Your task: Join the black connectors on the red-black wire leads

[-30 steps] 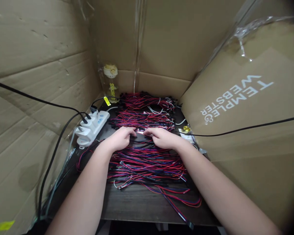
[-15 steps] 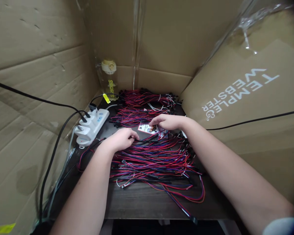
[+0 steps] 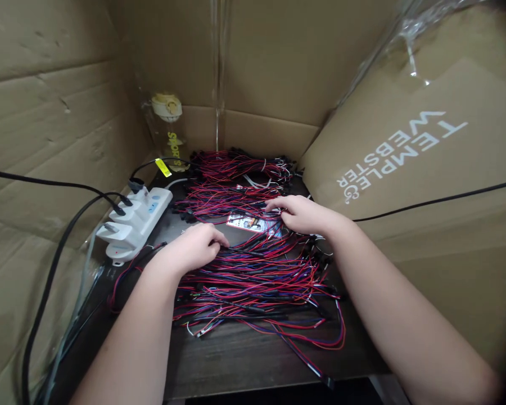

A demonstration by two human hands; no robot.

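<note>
A wide pile of red, blue and black wire harnesses (image 3: 253, 281) covers the near part of the dark table. My left hand (image 3: 200, 246) is at the pile's upper left edge, fingers curled and pinched at a harness with a black sleeve. Over the right end of a second bundle of harnesses (image 3: 219, 199) is my right hand (image 3: 299, 214), its index finger stretched out and the thumb apart from it. Its other fingers are partly hidden. Between the hands lies a printed card (image 3: 247, 223), partly covered by wires.
A white power strip (image 3: 137, 225) with black plugs stands at the left. Behind it is a clear bottle with a yellow lid (image 3: 167, 107). A third harness bundle (image 3: 236, 166) lies at the back. Cardboard walls (image 3: 274, 62) enclose the table, and a black cable (image 3: 438, 199) crosses the right one.
The view has shifted slightly, moving the scene left. My right hand has moved a little right and away from the card. My left hand stays at the near pile's edge.
</note>
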